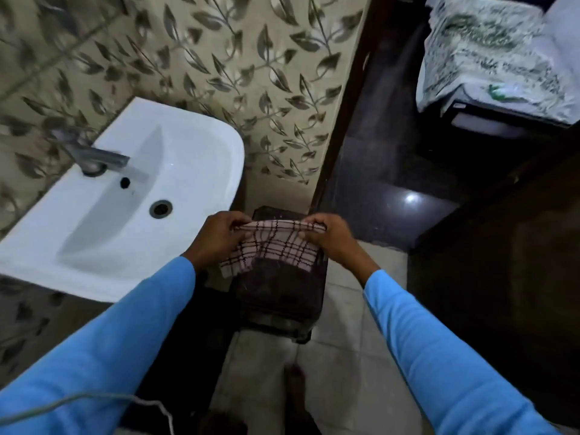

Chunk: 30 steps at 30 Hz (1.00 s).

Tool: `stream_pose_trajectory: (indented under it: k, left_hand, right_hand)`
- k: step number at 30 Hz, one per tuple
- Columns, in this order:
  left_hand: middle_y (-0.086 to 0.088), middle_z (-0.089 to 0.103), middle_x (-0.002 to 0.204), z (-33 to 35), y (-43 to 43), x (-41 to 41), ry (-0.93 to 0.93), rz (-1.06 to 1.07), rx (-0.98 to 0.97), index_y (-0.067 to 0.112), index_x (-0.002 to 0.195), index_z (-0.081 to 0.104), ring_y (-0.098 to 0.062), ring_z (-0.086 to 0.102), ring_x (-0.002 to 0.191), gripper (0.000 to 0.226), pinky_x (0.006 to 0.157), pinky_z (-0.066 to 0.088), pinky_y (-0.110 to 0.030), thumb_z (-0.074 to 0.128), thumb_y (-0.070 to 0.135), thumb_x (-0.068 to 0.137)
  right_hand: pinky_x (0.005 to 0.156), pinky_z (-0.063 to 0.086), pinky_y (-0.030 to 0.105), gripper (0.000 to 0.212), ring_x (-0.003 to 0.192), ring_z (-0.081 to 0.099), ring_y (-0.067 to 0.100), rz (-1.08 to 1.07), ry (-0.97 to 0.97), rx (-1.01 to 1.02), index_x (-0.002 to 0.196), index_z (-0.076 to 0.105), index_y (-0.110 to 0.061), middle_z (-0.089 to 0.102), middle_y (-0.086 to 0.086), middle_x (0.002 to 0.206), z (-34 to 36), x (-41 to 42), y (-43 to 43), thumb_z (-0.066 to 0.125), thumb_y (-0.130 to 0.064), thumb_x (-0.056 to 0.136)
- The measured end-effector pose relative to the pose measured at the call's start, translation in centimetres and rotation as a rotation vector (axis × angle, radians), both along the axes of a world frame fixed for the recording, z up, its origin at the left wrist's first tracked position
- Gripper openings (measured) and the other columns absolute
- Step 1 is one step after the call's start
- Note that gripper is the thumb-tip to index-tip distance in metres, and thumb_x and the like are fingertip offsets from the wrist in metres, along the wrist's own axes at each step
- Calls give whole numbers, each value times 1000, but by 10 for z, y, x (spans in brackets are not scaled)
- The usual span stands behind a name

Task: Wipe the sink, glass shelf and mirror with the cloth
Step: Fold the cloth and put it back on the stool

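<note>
Over to the left of the person's hands, and a little beyond them, sits the white ceramic wall-hung sink (194, 146), its grey metal tap (94, 155) on the far rim and the round drain (160, 209) just out from the left hand. The basin looks dry and untouched by the cloth at this moment. No glass shelf or mirror shows from where the camera looks, so I cannot say where they hang.

The left hand (216, 238) is closed, pinching one top corner of the pink cloth with dark checked lines (276, 246); the right hand (329, 237) is closed on the other corner. Between them the cloth is pulled taut along its upper edge and hangs down in loose folds, clear of the sink. Blue long sleeves (125, 324) run back from both wrists.

Directly beneath the hands stands a dark brown slatted plastic basket (279, 296) on the pale tiled floor (345, 340). To the right of the right hand is a dark doorway with glossy black flooring (392, 183).

My guess is that the cloth is being spread or folded before the first wipe. If either pinch slackens, the cloth would likely drop onto the basket or floor and pick up dirt. A loosely bunched cloth could also snag on the tap.
</note>
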State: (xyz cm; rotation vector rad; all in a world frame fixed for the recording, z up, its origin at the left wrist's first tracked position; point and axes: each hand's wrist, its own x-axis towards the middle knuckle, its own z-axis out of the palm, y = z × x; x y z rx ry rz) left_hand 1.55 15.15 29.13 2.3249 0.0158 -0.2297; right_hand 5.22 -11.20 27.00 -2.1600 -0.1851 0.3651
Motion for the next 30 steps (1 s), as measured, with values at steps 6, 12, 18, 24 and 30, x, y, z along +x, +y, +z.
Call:
stream_pose_trajectory:
  k: [6,12,18,24,30]
  left_hand:
    - [0,73,89,-107,-28,0,197,45,-19,14,94,76,-10,65,84,14,76,44,-21,77,9,81]
    - [0,75,87,-206,-35,-10,361,76,-54,25,84,73,-15,69,86,21,83,54,-30,79,6,78]
    - [-5,70,115,-257,-48,-2,404,139,-125,6,119,70,-14,63,106,32,88,43,-18,72,5,87]
    - [-14,22,165,-264,-47,-11,431,22,63,13,159,22,-28,25,152,96,123,25,-37,68,51,85]
    - [-1,-6,170,-207,-34,-37,336,-27,221,31,160,4,-28,7,156,106,123,21,-51,34,80,71]
  right_hand:
    - [75,55,27,17,79,69,11,-91,156,-7,98,77,-15,77,-1,87,-124,-17,-29,83,-17,82]
    - [80,58,37,13,81,69,12,-117,295,-63,92,78,-20,78,3,88,-217,-29,-37,81,-14,81]
    - [86,54,31,23,95,69,21,-214,345,-140,99,76,-19,74,-2,93,-274,-23,-35,73,-5,81]
    - [88,51,34,41,108,65,37,-209,239,-338,124,61,-8,68,20,115,-282,-24,-39,66,-19,84]
    - [98,51,49,61,122,54,42,-115,87,-453,141,43,-12,46,20,140,-225,-15,-17,68,-33,90]
